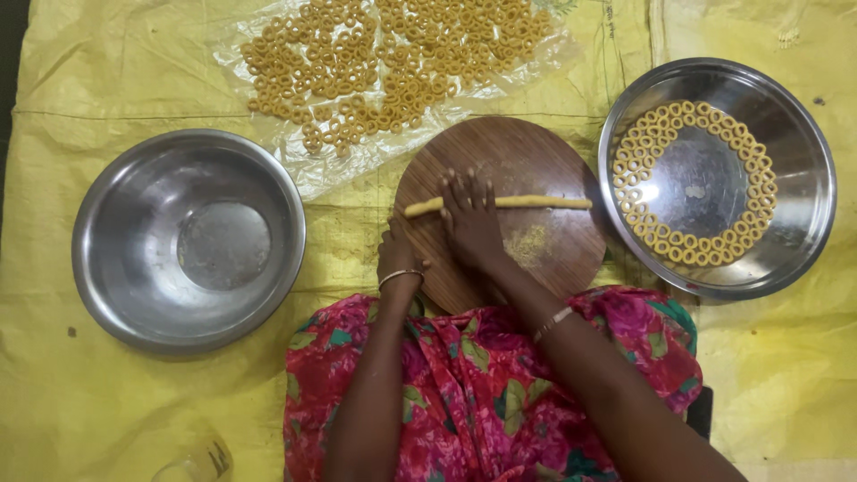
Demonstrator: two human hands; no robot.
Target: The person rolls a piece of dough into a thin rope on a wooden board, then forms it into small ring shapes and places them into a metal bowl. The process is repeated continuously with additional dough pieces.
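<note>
I am pressing my right hand (pixel 470 219) flat, fingers spread, on the dough rope (pixel 500 203) lying across the round wooden board (pixel 536 259). My left hand (pixel 397 254) is steadying the board's near-left edge. The rope looks soft, easily torn; I'd lift it mid-length.

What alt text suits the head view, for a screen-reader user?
The right hand presses a thin yellow dough rope on a round wooden board; the left hand rests at its edge, between an empty steel bowl and a ring-lined steel plate.

The light was bright and even; white glare shone in the metal plate (pixel 803 161); shadows were soft; everything looked sharp.
</note>
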